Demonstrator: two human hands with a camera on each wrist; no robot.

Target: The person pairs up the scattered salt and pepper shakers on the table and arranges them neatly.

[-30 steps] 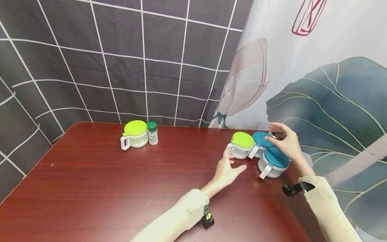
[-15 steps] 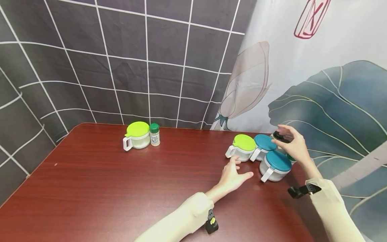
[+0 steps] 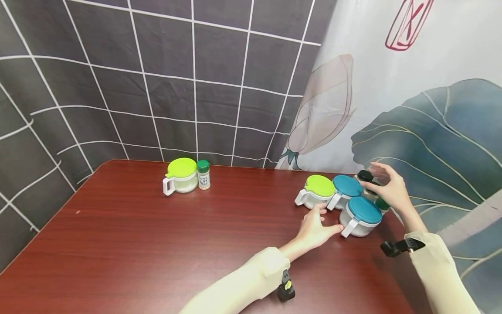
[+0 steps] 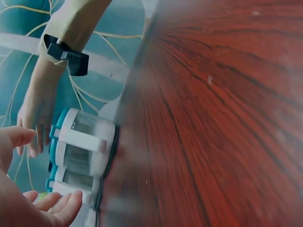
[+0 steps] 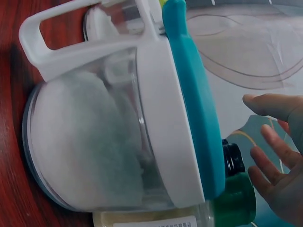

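Note:
My left hand point(image 3: 317, 229), fingers apart, is held low in front of the jars. Its thumb is close to the handle of the nearer blue-lidded seasoning jar point(image 3: 360, 216); I cannot tell if it touches. Behind stand another blue-lidded jar point(image 3: 347, 186) and a green-lidded jar point(image 3: 318, 192). Over the cluster's right side hovers my right hand point(image 3: 394, 192), thumb and fingers spread, holding nothing. Close to it are a black-capped bottle point(image 3: 365, 176) and a green-capped bottle point(image 3: 382, 204), partly hidden. The right wrist view shows white contents inside the blue-lidded jar point(image 5: 90, 142).
Farther left on the reddish-brown table point(image 3: 157, 244), another green-lidded jar point(image 3: 182, 175) stands beside a green-capped shaker bottle point(image 3: 203, 174). A dark tiled-pattern curtain point(image 3: 164, 87) hangs behind, and a printed leaf curtain point(image 3: 439, 122) borders the right side.
My left hand has shifted right, from the green-lidded jar toward the nearer blue-lidded jar. My right hand has also moved right, uncovering more of the black-capped and green-capped bottles. The view turned slightly.

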